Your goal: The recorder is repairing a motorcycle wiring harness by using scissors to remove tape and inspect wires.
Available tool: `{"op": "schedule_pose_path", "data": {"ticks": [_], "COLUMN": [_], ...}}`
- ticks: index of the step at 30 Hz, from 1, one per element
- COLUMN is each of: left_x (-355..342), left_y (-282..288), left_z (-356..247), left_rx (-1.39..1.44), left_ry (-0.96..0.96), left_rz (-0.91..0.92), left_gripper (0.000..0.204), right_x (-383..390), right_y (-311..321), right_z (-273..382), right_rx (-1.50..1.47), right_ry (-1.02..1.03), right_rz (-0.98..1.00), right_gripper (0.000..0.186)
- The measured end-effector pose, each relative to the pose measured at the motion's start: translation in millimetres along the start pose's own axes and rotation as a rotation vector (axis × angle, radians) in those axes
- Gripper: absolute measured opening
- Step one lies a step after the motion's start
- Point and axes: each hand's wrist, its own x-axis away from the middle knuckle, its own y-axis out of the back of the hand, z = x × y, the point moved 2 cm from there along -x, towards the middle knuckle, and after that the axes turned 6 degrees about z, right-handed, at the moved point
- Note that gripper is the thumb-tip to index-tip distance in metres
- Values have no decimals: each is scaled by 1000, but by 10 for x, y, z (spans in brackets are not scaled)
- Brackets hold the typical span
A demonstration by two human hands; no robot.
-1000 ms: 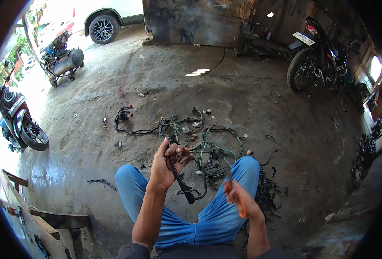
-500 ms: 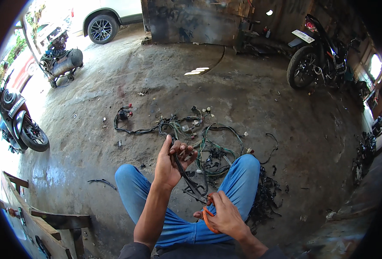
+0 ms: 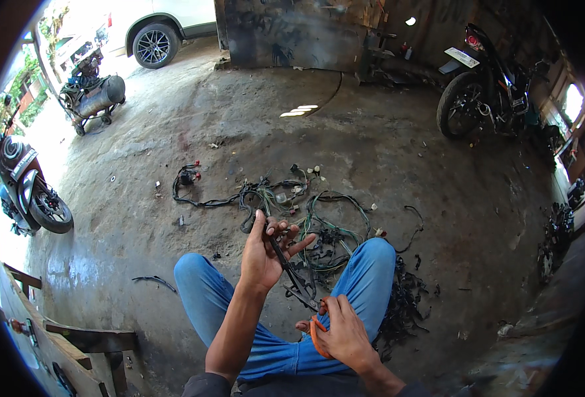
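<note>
My left hand (image 3: 261, 263) is raised between my knees, thumb and fingers closed on a dark wiring harness (image 3: 292, 272), while some fingertips stick out. The held length slants down toward my right hand (image 3: 347, 333). That hand grips orange-handled scissors (image 3: 316, 334) near my lap. Their blades point up and left, at the lower end of the harness; whether they touch it I cannot tell. On the floor just beyond my hands lies a tangle of black and green wires (image 3: 266, 190) with white and red connectors.
Black scraps (image 3: 408, 298) are strewn beside my right knee. A loose black strip (image 3: 153, 281) lies to the left. Wooden framing (image 3: 87, 337) stands at lower left. Farther off are a scooter (image 3: 31, 185), a compressor (image 3: 97, 96), a white car (image 3: 167, 20) and a motorcycle (image 3: 484, 89).
My left hand has shifted slightly right and its fingers have spread a little. The harness's lower end sits closer to the scissor blades. My right hand keeps its grip on the scissors.
</note>
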Motion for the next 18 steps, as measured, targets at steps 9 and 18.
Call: {"op": "schedule_pose_path", "data": {"ticks": [9, 18], "left_x": [-10, 20], "left_y": [37, 16], "left_z": [-47, 17], "left_rx": [-8, -10], "left_ry": [-18, 31], "left_rz": [-18, -1], "left_gripper": [52, 52], "right_x": [43, 1], "right_y": [4, 9], "right_z": [-46, -41], "right_rx": [56, 55], "right_ry": [-27, -20], "right_rz": [1, -8], "right_gripper": [43, 45]}}
